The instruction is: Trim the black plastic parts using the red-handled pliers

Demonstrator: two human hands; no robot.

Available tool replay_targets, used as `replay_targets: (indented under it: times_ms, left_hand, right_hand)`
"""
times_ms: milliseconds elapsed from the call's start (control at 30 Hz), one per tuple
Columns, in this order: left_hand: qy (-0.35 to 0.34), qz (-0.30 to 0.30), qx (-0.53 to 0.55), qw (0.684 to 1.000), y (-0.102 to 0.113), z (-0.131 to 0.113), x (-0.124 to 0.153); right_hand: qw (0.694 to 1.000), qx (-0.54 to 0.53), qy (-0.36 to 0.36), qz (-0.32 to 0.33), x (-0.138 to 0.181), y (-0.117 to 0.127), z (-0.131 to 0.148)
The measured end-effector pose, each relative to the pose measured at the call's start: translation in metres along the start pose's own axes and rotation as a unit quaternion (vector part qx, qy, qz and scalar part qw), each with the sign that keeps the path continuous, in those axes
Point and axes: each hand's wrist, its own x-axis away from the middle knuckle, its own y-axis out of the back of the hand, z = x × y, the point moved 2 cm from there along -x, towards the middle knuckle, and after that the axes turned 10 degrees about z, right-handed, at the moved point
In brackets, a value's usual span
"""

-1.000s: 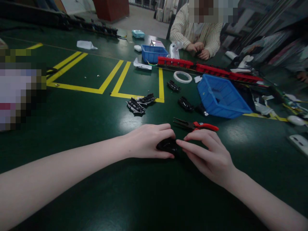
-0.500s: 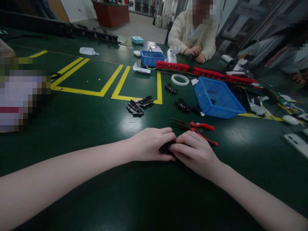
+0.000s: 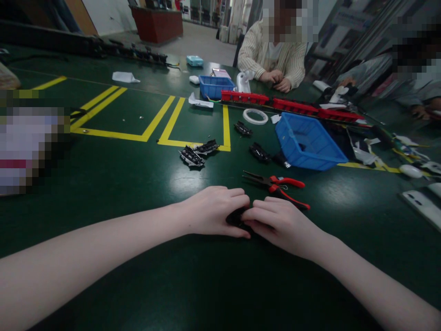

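My left hand (image 3: pixel 220 211) curls around a small black part (image 3: pixel 236 217), thumb below and fingers above it. My right hand (image 3: pixel 275 223) pinches the right side of the same part, and its fingers cover much of it, so its shape is hard to make out. Just beyond my right hand lie red-handled long-nose pliers (image 3: pixel 272 181), jaws pointing left. Two black-and-silver parts (image 3: pixel 191 157) rest together on the green table (image 3: pixel 138 179). Farther right are two more black parts, one (image 3: pixel 259 152) by the blue bin and another (image 3: pixel 243 128) behind it.
A blue bin (image 3: pixel 310 142) stands right of centre. Behind it run red strips (image 3: pixel 292 105), a roll of white tape (image 3: pixel 255 116) and a smaller blue bin (image 3: pixel 217 86). A phone (image 3: pixel 422 207) lies at the right edge. Across the table sits a person in a striped shirt (image 3: pixel 251 53).
My right hand's fingers have shifted and bent slightly against the black part, while my left hand keeps its hold. The whole view has moved a little.
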Motion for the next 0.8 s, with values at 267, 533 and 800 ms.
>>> replay_targets:
  times_ms: [267,533,800]
  left_hand:
    - [0.002,-0.007,0.015,1.000,0.000,0.002,0.002]
    - [0.018,0.001,0.076,0.997,0.002,0.002,0.005]
    - [0.029,-0.002,0.107,0.994,0.003,-0.004,0.004]
  right_hand:
    - [0.998,-0.059,0.005,-0.035,0.001,0.000,0.001]
    - [0.989,-0.008,0.003,-0.147,0.012,0.004,0.008]
    - [0.994,-0.052,0.001,-0.099,0.009,0.004,0.015]
